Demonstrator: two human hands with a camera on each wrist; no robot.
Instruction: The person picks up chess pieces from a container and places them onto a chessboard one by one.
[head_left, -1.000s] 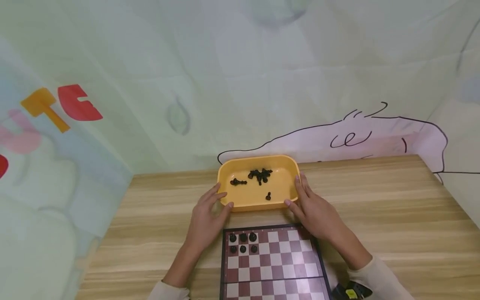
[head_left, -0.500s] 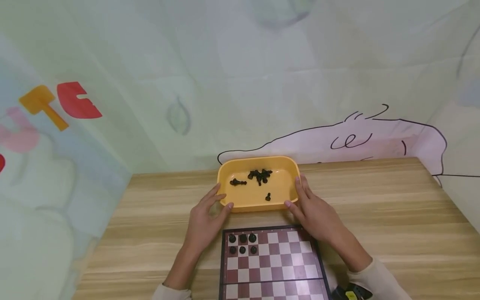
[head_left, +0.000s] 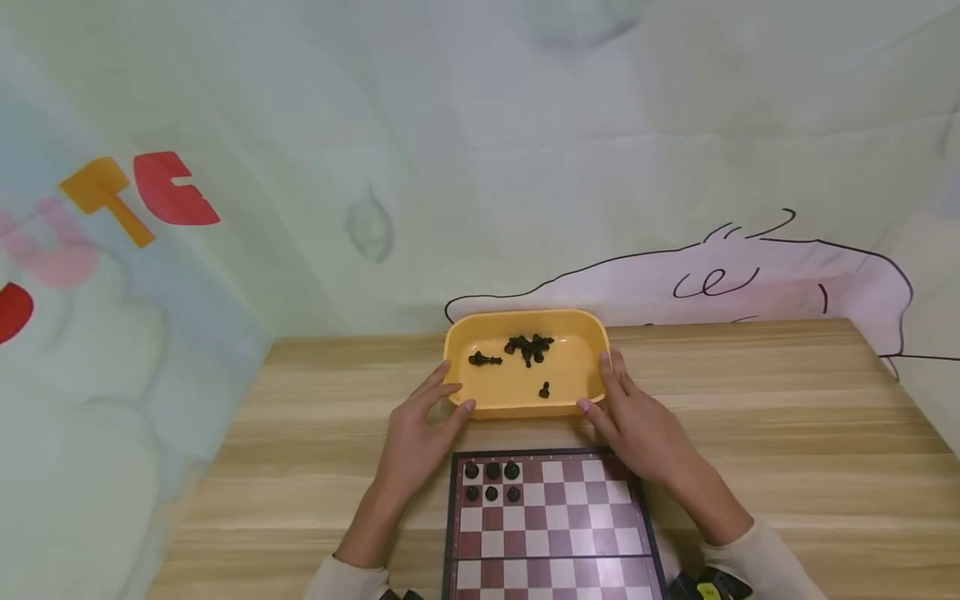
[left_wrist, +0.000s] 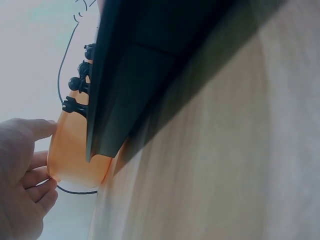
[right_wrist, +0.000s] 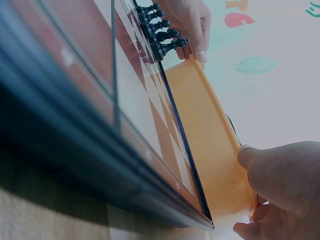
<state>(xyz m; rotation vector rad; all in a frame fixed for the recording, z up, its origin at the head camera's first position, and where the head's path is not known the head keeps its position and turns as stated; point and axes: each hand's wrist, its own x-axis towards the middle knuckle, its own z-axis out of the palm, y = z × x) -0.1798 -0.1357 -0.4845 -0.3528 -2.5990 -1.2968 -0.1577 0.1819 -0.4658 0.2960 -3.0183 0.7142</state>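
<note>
Both hands are on the yellow tray (head_left: 495,412) now; it sits at the far side of the worktop (head_left: 300,467), just beyond the chessboard (head_left: 577,518); the left hand (head_left: 416,446) grips one near corner, thumb on the rim and fingers bent around the end wall; the right hand (head_left: 645,429) mirrors it at the other corner, thumb over the rim, fingers curled beneath; neither holds a chess piece.

And the score on the board: six black pieces (head_left: 512,471) stand upright, three on the farthest row, three on the row in front, all packed toward the left end; the rest of those two rows is bare, so this looks like an early stage, well short of halfway if both rows are to be filled.

Plenty waits in the tray; a tangled cluster (head_left: 529,348) lies near its far wall, too jumbled to count; one long piece (head_left: 484,358) rests on its side to the left; a small piece (head_left: 544,390) sits apart, nearer the front; whether the tray is fully set down, the pictures cannot settle.
</note>
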